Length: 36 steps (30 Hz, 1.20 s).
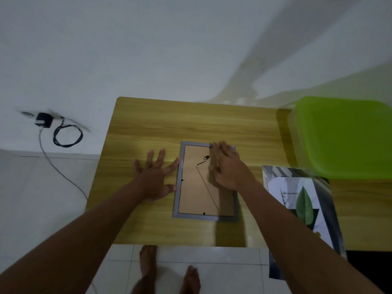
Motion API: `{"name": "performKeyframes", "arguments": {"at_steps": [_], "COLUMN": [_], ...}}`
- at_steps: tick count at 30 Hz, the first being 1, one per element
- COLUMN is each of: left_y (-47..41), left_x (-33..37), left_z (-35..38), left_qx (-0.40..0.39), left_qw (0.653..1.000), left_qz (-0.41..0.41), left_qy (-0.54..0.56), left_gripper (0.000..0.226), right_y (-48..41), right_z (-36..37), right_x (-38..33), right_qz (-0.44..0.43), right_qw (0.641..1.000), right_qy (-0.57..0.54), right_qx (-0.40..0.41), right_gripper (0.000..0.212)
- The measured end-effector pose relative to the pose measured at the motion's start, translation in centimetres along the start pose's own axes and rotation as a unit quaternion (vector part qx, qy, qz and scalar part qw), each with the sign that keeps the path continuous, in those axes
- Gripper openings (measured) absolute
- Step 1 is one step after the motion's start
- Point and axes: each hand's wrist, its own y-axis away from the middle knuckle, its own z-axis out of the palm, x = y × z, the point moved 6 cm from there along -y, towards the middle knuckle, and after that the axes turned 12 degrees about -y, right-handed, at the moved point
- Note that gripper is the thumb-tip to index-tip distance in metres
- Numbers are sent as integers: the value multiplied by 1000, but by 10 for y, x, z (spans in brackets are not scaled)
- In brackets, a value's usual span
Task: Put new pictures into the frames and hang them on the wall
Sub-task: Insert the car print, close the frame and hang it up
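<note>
A grey picture frame lies face down in the middle of the wooden table, its brown backing board and small hanger facing up. My left hand lies flat with fingers spread beside the frame's left edge, fingertips touching it. My right hand rests on the backing board near the frame's top right corner, fingers reaching to the upper rim. New pictures, the top one showing a green leaf, lie at the table's right front and overhang its edge.
A green plastic bin lid covers the table's right rear corner. A black adapter with a coiled cable sits by the white wall at the left. My bare feet stand on the tiled floor before the table.
</note>
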Motion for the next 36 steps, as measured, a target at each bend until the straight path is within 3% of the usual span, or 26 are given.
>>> {"name": "performKeyframes", "arguments": {"at_steps": [2, 4, 7, 10, 15, 19, 23, 29, 33, 36], "left_y": [3, 9, 24, 33, 29, 36, 55, 89, 112, 132], "left_x": [2, 6, 21, 36, 39, 31, 28, 33, 42, 46], "left_z": [-5, -10, -16, -18, -20, -24, -35, -63, -91, -122], "left_qx": [10, 46, 139, 169, 169, 105, 100, 108, 73, 96], "left_qw": [1000, 998, 987, 977, 942, 895, 829, 755, 752, 758], "left_qz": [-12, -34, -53, -76, -57, -77, -77, -56, 10, 32], "left_qy": [18, 39, 52, 105, 283, 427, 544, 645, 655, 644], "left_gripper": [92, 89, 65, 55, 49, 79, 81, 78, 86, 87], "right_y": [16, 33, 52, 57, 61, 72, 84, 102, 114, 126], "right_z": [-8, -12, -4, 8, 11, 10, 8, -23, -50, -73], "right_x": [8, 23, 34, 32, 28, 23, 17, 0, -17, -39], "right_qz": [59, 130, 193, 204, 193, 178, 173, 141, 127, 121], "right_qw": [994, 981, 970, 963, 943, 914, 846, 797, 769, 797], "right_qy": [-79, -89, -71, -133, -225, -329, -478, -552, -588, -547], "right_qx": [55, 114, 127, 112, 149, 159, 160, 201, 217, 226], "right_gripper": [79, 77, 49, 32, 16, 20, 64, 64, 65, 58]}}
